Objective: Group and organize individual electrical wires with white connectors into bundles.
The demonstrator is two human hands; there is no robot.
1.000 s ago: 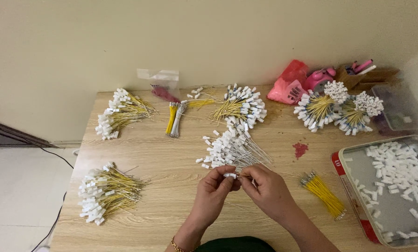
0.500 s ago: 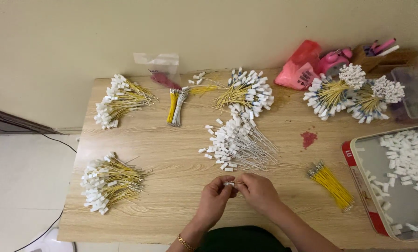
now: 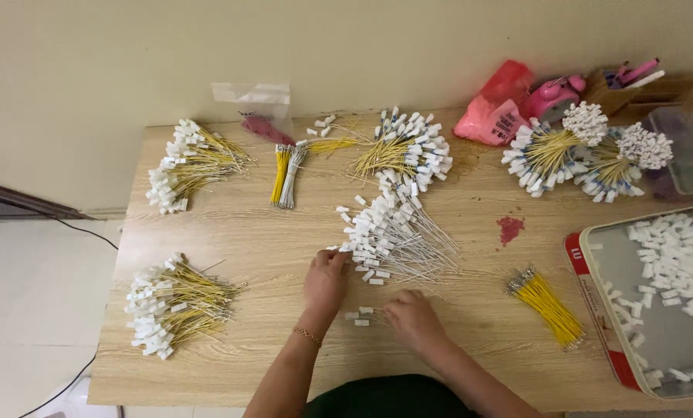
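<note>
1. Fingertips of left hand [image 3: 325, 280] buried in the white-connector wire pile [image 3: 393, 236]; grasp cannot be told.
2. Right hand [image 3: 413, 317] curled knuckles-up, fingertips hidden; contents unseen.
3. Metal tray [image 3: 594, 267] cut off by right edge.
4. Clear plastic box [image 3: 691, 147] at far right blurred, cropped.
5. Both forearms cut off by bottom edge.

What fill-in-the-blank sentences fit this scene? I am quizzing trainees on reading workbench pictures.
1. The left hand touches the pile of white-wire connectors in the table's ____.
2. The loose yellow wire bundle lies beside the ____ holding white housings.
3. The right hand rests next to a few small ____ housings.
4. The table is made of ____.

Missing words: middle; tray; white; wood
</note>
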